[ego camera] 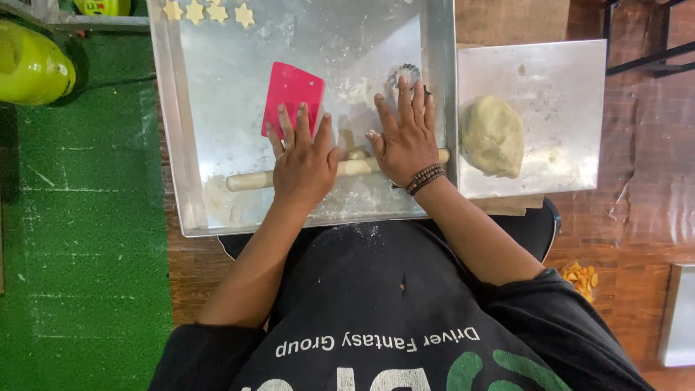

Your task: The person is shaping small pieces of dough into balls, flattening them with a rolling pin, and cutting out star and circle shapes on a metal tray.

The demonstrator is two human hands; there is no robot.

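My left hand [302,161] and my right hand [405,137] lie flat, fingers spread, on a thin wooden rolling pin [250,179] that runs across a floured metal tray [217,108]. A small piece of dough [356,153] shows under the pin between the hands. Just beyond my left fingers lies a red plastic scraper [292,94]. A round fluted metal cutter [405,72] sits just past my right fingertips. Several star-shaped dough cutouts [208,11] line the tray's far left edge.
A large lump of dough [492,136] rests on a second, smaller metal tray [565,87] to the right. Green matting [79,239] covers the floor at left, with a yellow-green rounded object [29,65] at the far left. Orange crumbs [580,277] lie on the wooden floor.
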